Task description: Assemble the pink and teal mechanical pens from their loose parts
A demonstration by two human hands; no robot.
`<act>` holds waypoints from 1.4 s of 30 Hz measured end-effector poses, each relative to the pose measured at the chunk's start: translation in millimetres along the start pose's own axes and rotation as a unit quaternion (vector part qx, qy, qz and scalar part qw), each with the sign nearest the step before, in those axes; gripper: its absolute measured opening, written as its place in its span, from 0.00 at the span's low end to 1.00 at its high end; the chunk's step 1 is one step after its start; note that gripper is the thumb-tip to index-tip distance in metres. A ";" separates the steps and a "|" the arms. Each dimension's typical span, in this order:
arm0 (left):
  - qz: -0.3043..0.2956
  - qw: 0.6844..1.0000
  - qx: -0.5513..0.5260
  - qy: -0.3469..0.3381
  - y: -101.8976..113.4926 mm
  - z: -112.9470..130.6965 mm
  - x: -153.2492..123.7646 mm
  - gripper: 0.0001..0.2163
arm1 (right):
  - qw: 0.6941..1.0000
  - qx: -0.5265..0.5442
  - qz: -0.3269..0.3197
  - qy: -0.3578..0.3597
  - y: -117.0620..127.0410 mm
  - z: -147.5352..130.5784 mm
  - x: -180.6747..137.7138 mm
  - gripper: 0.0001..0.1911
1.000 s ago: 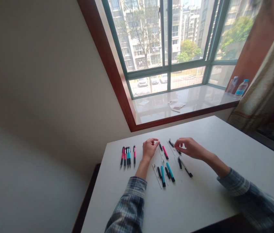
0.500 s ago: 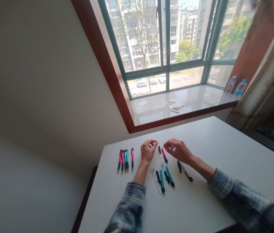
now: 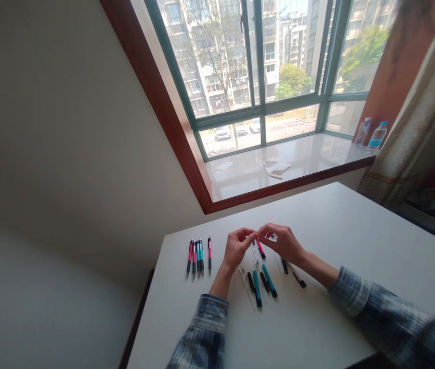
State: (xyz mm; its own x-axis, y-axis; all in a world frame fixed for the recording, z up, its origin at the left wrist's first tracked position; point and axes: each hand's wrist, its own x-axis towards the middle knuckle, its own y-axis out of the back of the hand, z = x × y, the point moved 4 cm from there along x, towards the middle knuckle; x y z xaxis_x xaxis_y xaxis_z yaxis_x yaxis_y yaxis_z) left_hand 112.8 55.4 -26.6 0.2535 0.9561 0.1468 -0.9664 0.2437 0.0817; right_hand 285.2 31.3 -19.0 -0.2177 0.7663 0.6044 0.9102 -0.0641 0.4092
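Note:
My left hand (image 3: 236,248) and my right hand (image 3: 285,243) meet fingertip to fingertip above the white table (image 3: 317,328). Together they pinch a small dark pen part (image 3: 274,237); most of it is hidden by the fingers. Right under the hands lies a pink pen barrel (image 3: 261,250). Nearer to me lie loose pen parts: two teal barrels (image 3: 269,280), short black pieces (image 3: 264,281) and thin clear refills (image 3: 247,283). A black piece (image 3: 299,280) rests beside my right wrist. Several assembled pink and teal pens (image 3: 198,253) lie in a row left of my left hand.
A wood-framed window sill (image 3: 279,171) behind the table carries white cloths (image 3: 275,167) and two plastic bottles (image 3: 377,137) at its right end. A curtain (image 3: 425,118) hangs at the right. The table's left edge borders a dark floor gap.
My right hand has moved left with the small part and now meets my left hand, which rose slightly off the table. The view has shifted a little.

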 end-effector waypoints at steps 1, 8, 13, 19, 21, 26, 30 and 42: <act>-0.006 1.000 -0.001 0.000 -2.1 0.5 -0.1 0.15 | 1.000 0.002 0.002 -0.001 -0.5 -0.2 -0.1 0.07; 0.043 0.959 0.265 -0.090 23.8 5.9 -0.4 0.14 | 0.999 -0.031 0.022 -0.017 3.2 3.1 1.0 0.06; 0.051 0.907 0.407 -0.093 32.1 -8.7 -1.5 0.20 | 0.998 -0.038 0.023 -0.034 3.4 8.6 0.9 0.13; 0.023 0.879 0.471 -0.064 20.3 -17.4 -2.1 0.21 | 0.999 -0.032 0.013 -0.038 1.9 11.0 -0.8 0.13; 0.018 0.879 0.472 -0.072 19.0 -16.0 -2.7 0.19 | 0.999 -0.031 0.017 -0.040 2.6 10.8 -0.8 0.14; 0.030 0.889 0.453 -0.066 17.8 -14.2 -2.5 0.15 | 0.999 -0.030 0.017 -0.040 2.1 9.4 -0.6 0.08; 0.052 0.910 0.406 -0.062 18.3 -13.2 -0.8 0.13 | 0.998 -0.007 0.028 -0.055 2.4 12.4 -0.9 0.08; 0.058 0.964 0.259 -0.008 27.7 -14.1 3.1 0.13 | 0.995 0.011 0.042 -0.090 5.5 22.6 -2.1 0.11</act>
State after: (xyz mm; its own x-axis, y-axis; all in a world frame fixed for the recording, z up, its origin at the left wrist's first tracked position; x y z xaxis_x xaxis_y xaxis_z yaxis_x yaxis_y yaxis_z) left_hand 86.3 67.5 -37.8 0.1495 0.9684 0.1994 -0.8388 0.0174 0.5441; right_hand 298.6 43.8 -33.4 -0.0753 0.8608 0.5033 0.9303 -0.1211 0.3462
